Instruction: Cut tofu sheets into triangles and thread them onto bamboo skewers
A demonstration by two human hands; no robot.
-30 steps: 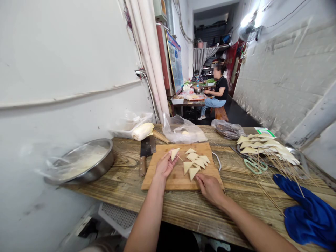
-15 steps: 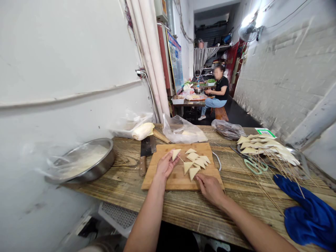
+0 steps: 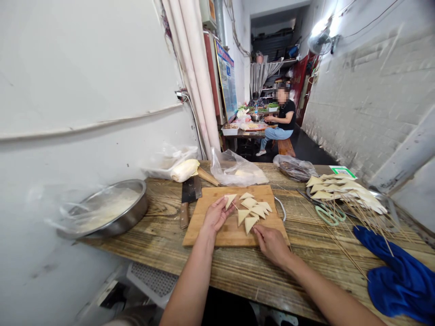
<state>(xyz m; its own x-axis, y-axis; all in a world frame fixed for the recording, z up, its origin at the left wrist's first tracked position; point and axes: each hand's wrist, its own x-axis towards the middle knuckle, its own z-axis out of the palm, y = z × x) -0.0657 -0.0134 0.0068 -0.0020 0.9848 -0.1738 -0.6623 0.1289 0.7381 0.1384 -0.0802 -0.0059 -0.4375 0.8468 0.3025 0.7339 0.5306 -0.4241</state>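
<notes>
My left hand (image 3: 215,214) pinches a pale triangular tofu slice (image 3: 230,200) over the left half of a wooden cutting board (image 3: 200,226). My right hand (image 3: 271,241), at the board's front right, has its fingers closed on the rear end of a thin bamboo skewer (image 3: 235,206). Two tofu triangles (image 3: 250,223) appear threaded along that skewer, whose front end points at the slice in my left hand. Whether it has pierced that slice is too small to tell. Several more loose triangles (image 3: 261,210) lie overlapping behind them on the board.
A cleaver (image 3: 184,215) lies left of the board, beside a metal basin (image 3: 136,213) with plastic over it. On the right are green-handled scissors (image 3: 331,215), loose skewers, a pile of skewered triangles (image 3: 343,185) and a blue cloth (image 3: 397,276). A co-worker (image 3: 283,115) sits beyond.
My left hand has shifted slightly right with its tofu slice, closer to the skewer's front end. My right hand has stayed almost still.
</notes>
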